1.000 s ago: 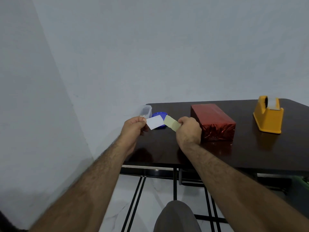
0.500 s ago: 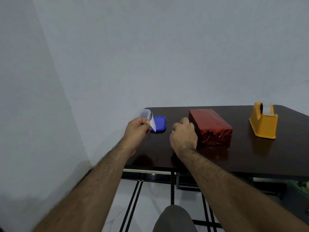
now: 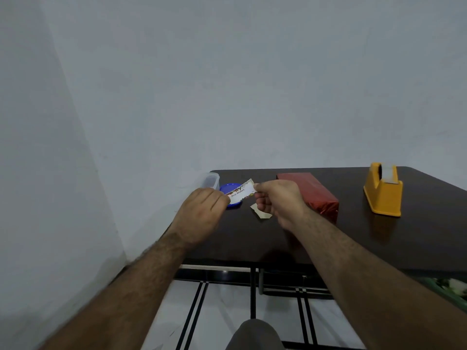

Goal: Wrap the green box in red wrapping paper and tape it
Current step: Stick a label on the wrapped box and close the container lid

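Both hands raised over table's (image 3: pixel 353 243) left end, left hand (image 3: pixel 202 213) and right hand (image 3: pixel 278 202) pinching opposite ends of a "Best Wishes" sticker (image 3: pixel 241 192); red-wrapped box (image 3: pixel 309 190) lies on table just right of right hand, shiny, fully covered.

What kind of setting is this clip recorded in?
Probably a plain indoor room corner used as a gift-wrapping spot: bare grey wall, dark table, yellow tape dispenser, red-wrapped box.

Left hand (image 3: pixel 202 210) and right hand (image 3: pixel 276 198) pinch a "Best Wishes" sticker (image 3: pixel 241 191) between them above the table (image 3: pixel 379 243), left of the red-wrapped box (image 3: pixel 313 192).
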Demonstrator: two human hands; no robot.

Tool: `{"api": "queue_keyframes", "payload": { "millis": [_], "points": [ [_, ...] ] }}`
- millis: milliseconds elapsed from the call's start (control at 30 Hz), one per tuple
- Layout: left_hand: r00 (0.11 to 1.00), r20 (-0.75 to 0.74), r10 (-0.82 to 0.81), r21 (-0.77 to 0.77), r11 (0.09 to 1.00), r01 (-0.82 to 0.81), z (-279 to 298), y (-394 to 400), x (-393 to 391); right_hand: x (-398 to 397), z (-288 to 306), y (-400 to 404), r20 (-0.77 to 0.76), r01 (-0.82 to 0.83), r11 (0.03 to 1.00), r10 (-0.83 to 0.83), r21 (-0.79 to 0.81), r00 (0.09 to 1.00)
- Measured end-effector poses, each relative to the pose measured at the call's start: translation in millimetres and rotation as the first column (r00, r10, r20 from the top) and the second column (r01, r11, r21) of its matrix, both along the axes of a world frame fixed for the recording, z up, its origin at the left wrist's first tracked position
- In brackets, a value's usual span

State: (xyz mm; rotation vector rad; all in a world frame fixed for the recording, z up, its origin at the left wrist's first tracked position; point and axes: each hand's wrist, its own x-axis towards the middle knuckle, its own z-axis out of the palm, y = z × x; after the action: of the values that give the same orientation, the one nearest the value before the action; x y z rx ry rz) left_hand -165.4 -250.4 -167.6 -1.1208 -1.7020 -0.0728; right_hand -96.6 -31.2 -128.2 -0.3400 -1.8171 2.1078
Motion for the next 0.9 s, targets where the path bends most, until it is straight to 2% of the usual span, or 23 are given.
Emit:
{"api": "queue_keyframes", "payload": {
  "millis": [67, 133, 200, 233, 267, 333, 400, 433, 467, 700, 833, 900],
  "points": [
    [0.998, 0.047, -0.035, 0.086, 0.996, 0.031, -0.9, 2.2, -0.1, 1.8, -0.5, 5.7, -0.026, 0.011, 0.999, -0.010, 0.040, 1.000],
    [0.980, 0.173, -0.100, 0.214, 0.975, 0.062, 1.7, 6.1, 4.1, 3.5, 1.3, 10.9, -0.051, 0.048, 0.996, -0.044, 0.074, 0.998],
    [0.920, 0.338, -0.196, 0.397, 0.916, 0.050, 3.5, 13.2, 11.0, 4.1, 4.6, 16.3, -0.083, 0.086, 0.993, -0.079, 0.076, 0.993],
    [0.867, 0.423, -0.263, 0.517, 0.856, 0.008, 5.9, 19.3, 14.4, 4.0, 7.4, 20.1, -0.099, 0.101, 0.992, -0.093, 0.074, 0.991],
    [0.790, 0.509, -0.341, 0.627, 0.776, -0.069, 8.9, 26.8, 16.0, 4.2, 10.5, 23.0, -0.114, 0.113, 0.991, -0.105, 0.066, 0.988],
    [0.554, 0.652, -0.518, 0.729, 0.629, -0.270, 22.2, 43.9, 16.2, 4.2, 17.3, 29.2, -0.143, 0.130, 0.991, -0.124, 0.038, 0.982],
    [0.274, 0.713, -0.645, 0.690, 0.577, -0.438, 41.1, 60.7, 14.0, 4.1, 23.7, 36.1, -0.160, 0.135, 0.991, -0.132, 0.006, 0.978],
    [0.159, 0.715, -0.681, 0.658, 0.578, -0.482, 49.5, 66.9, 14.0, 3.6, 25.5, 39.1, -0.162, 0.137, 0.991, -0.135, 0.001, 0.977],
    [0.080, 0.707, -0.703, 0.640, 0.587, -0.496, 57.1, 75.4, 13.1, 3.1, 27.8, 44.5, -0.166, 0.149, 0.989, -0.145, 0.009, 0.975],
    [-0.043, 0.698, -0.715, 0.627, 0.640, -0.445, 84.8, 123.3, 7.2, -0.8, 36.7, 82.7, -0.182, 0.223, 0.970, -0.203, 0.095, 0.962],
    [-0.035, 0.727, -0.686, 0.606, 0.664, -0.437, 90.2, 149.0, -7.2, -7.1, 40.7, 109.4, -0.159, 0.281, 0.949, -0.258, 0.145, 0.953],
    [-0.047, 0.766, -0.641, 0.568, 0.709, -0.419, 93.1, 165.7, -17.5, -14.7, 41.9, 125.8, -0.140, 0.320, 0.920, -0.294, 0.227, 0.945]
  ]
}}
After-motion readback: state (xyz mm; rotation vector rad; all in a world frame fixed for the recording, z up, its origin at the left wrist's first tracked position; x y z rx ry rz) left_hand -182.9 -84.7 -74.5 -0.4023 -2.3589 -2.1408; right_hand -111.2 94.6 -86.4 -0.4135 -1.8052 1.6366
